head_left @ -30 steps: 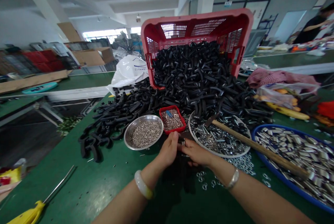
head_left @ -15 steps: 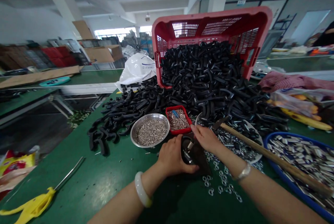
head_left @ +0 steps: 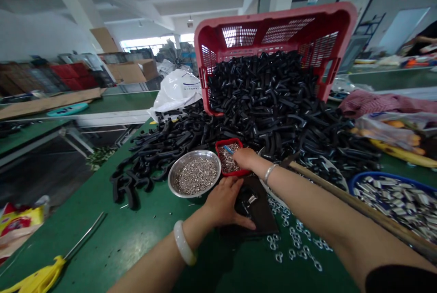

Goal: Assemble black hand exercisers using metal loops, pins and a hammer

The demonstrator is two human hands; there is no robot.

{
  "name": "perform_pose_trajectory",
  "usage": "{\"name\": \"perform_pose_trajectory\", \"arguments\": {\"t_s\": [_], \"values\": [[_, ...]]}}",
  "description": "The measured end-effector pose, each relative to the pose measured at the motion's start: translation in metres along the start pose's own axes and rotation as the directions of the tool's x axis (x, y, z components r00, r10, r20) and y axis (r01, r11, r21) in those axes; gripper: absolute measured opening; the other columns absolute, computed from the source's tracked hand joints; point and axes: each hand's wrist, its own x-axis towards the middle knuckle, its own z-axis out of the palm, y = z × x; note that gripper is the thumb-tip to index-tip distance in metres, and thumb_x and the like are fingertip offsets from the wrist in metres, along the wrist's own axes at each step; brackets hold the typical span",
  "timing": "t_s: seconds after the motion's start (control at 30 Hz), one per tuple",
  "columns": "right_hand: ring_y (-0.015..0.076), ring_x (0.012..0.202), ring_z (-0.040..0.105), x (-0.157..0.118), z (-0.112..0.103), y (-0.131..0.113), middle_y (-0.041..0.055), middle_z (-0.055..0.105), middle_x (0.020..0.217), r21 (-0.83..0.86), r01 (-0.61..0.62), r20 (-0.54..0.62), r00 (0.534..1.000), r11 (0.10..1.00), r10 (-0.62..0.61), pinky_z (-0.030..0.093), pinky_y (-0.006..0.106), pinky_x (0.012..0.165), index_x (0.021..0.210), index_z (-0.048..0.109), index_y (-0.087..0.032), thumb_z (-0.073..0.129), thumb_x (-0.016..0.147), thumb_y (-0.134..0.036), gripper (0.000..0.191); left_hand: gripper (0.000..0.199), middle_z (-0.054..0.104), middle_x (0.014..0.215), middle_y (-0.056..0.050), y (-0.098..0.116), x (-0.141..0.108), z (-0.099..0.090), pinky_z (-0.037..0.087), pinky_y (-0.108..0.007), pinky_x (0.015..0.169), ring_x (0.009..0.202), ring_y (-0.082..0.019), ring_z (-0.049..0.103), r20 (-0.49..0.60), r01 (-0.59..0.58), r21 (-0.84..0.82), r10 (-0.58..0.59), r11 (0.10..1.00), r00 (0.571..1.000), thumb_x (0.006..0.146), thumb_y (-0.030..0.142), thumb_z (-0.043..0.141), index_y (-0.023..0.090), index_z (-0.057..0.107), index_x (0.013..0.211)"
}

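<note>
My left hand (head_left: 227, 204) rests at the left side of a dark block (head_left: 262, 211), thumb and fingers around a black part with a coiled spring (head_left: 251, 199). Over the small red tray (head_left: 233, 142) of pins, my right hand (head_left: 244, 158) reaches in beside a blue-handled tool (head_left: 228, 149); its fingertips are bent down and what they hold is hidden. A metal bowl (head_left: 174, 184) full of small silver pieces stands left of the tray. Silver ring-shaped pieces (head_left: 295, 238) lie right of the block.
A red crate (head_left: 273, 17) of black curved parts spills onto the green table (head_left: 136, 238). A wooden-handled hammer (head_left: 341, 197) lies across the right side near a blue tray (head_left: 358, 179) of metal pieces. A yellow air gun (head_left: 41, 279) lies at front left.
My right hand has moved from the dark block up and left to the red tray. My left hand stays beside the block, its fingers slightly loosened. The view has shifted a little.
</note>
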Motion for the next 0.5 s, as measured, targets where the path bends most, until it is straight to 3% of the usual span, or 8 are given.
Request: {"name": "perform_pose_trajectory", "arguments": {"t_s": [0.1, 0.2, 0.27, 0.37, 0.5], "values": [[0.0203, 0.085, 0.060, -0.007, 0.005, 0.012, 0.0095, 0.067, 0.091, 0.120, -0.006, -0.094, 0.995, 0.993, 0.017, 0.041, 0.026, 0.070, 0.088, 0.068, -0.018, 0.050, 0.076, -0.024, 0.022, 0.062, 0.051, 0.119, -0.009, -0.011, 0.017, -0.019, 0.039, -0.035, 0.087, 0.105, -0.024, 0.049, -0.164, 0.188, -0.001, -0.186, 0.982, 0.969, 0.070, 0.060, 0.046, 0.021, 0.047, 0.119], [0.0170, 0.080, 0.059, -0.010, 0.010, 0.018, 0.0054, 0.068, 0.085, 0.239, 0.023, -0.167, 0.986, 0.971, 0.018, 0.039, 0.023, 0.066, 0.085, 0.068, -0.019, 0.051, 0.075, -0.025, 0.020, 0.036, 0.062, 0.102, -0.007, -0.027, 0.044, -0.030, 0.043, -0.034, 0.078, 0.091, -0.024, 0.057, -0.147, 0.379, -0.012, -0.377, 0.925, 0.915, 0.075, 0.043, 0.050, 0.023, 0.059, 0.104], [0.0150, 0.073, 0.059, -0.011, 0.013, 0.021, 0.0035, 0.068, 0.079, 0.314, 0.050, -0.198, 0.980, 0.948, 0.014, 0.039, 0.021, 0.061, 0.082, 0.069, -0.018, 0.052, 0.075, -0.026, 0.020, 0.031, 0.066, 0.094, -0.007, -0.036, 0.062, -0.028, 0.044, -0.034, 0.075, 0.086, -0.024, 0.059, -0.133, 0.383, -0.141, -0.400, 0.913, 0.907, 0.071, 0.038, 0.056, 0.023, 0.063, 0.098], [0.0122, 0.067, 0.058, -0.013, 0.019, 0.025, 0.0010, 0.066, 0.071, 0.418, 0.092, -0.229, 0.973, 0.904, 0.007, 0.038, 0.019, 0.057, 0.082, 0.067, -0.015, 0.050, 0.077, -0.028, 0.022, 0.026, 0.068, 0.091, -0.004, -0.046, 0.079, -0.018, 0.045, -0.028, 0.075, 0.084, -0.019, 0.061, -0.177, 0.291, -0.332, -0.362, 0.897, 0.915, 0.072, 0.033, 0.057, 0.023, 0.065, 0.095], [0.0108, 0.065, 0.057, -0.017, 0.023, 0.027, 0.0011, 0.066, 0.073, 0.514, 0.106, -0.253, 0.967, 0.851, 0.033, 0.039, 0.018, 0.055, 0.087, 0.066, -0.012, 0.046, 0.080, -0.029, 0.027, 0.021, 0.069, 0.089, -0.001, -0.049, 0.084, -0.006, 0.046, -0.022, 0.073, 0.081, -0.014, 0.062, -0.211, 0.228, -0.411, -0.335, 0.883, 0.918, 0.074, 0.026, 0.056, 0.020, 0.066, 0.091]]}}
